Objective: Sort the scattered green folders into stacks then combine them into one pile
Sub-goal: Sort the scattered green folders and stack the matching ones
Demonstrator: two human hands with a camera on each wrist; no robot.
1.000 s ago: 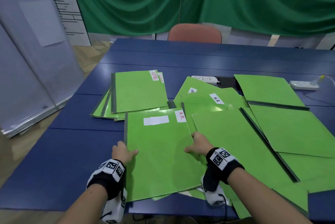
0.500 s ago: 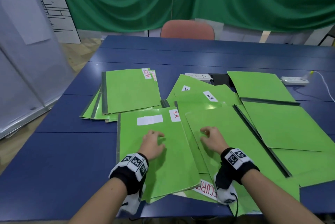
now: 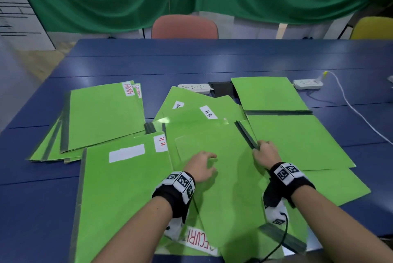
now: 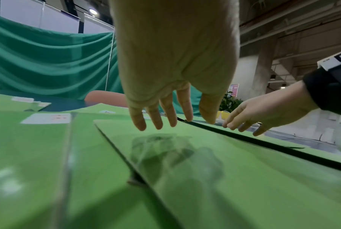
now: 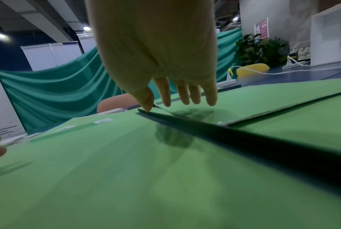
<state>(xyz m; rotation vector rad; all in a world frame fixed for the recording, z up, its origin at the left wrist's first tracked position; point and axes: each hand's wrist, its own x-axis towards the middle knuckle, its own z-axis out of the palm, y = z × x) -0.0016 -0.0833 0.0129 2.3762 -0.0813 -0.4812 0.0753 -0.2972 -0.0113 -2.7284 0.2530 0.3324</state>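
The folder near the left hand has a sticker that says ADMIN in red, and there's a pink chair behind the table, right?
Not quite. The folder beside the left hand has a sticker reading H.R. in red, as the head view shows. ADMIN is on the stack farther back. The pink chair is indeed behind the table.

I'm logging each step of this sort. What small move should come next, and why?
Probably close the right hand on the dark spine of the middle folder and lift it: the fingers are at that edge, and the left hand hovers open above its cover.
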